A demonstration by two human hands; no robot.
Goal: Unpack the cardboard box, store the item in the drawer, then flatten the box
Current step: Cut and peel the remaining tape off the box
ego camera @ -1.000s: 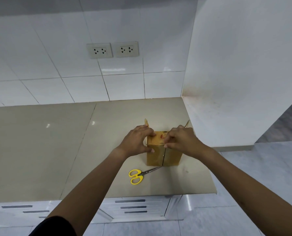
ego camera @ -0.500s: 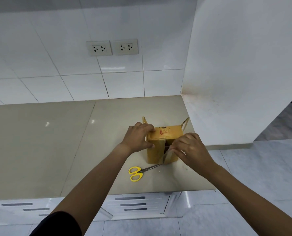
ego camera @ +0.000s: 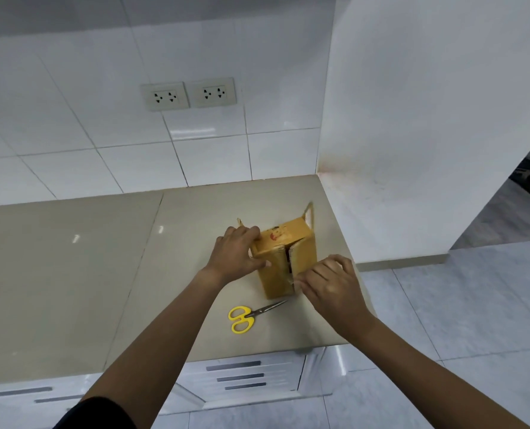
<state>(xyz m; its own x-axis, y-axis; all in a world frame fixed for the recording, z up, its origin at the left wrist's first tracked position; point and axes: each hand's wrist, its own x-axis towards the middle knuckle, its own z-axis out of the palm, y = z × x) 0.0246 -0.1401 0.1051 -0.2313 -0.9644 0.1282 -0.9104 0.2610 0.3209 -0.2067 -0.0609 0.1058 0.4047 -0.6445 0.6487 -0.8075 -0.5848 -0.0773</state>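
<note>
A small yellow-brown cardboard box [ego camera: 304, 252] stands on the beige counter [ego camera: 103, 274] near its right end. Its near face is split down the middle seam, with a dark gap showing. My left hand [ego camera: 239, 255] grips the box's upper left corner and holds it steady. My right hand [ego camera: 331, 286] pinches a strip of clear tape at the lower end of the seam, pulled off toward me. Two flaps stick up at the box's far side. What is inside the box is hidden.
Yellow-handled scissors [ego camera: 248, 315] lie on the counter just in front of the box. White drawers [ego camera: 242, 376] with dark slot handles sit below the counter edge. A white wall [ego camera: 412, 150] closes the right side; two sockets [ego camera: 189, 94] are on the tiled back wall.
My right hand has moved from the box's top edge down the front seam toward me, peeling the tape away. The seam has opened. My left hand stays on the box.
</note>
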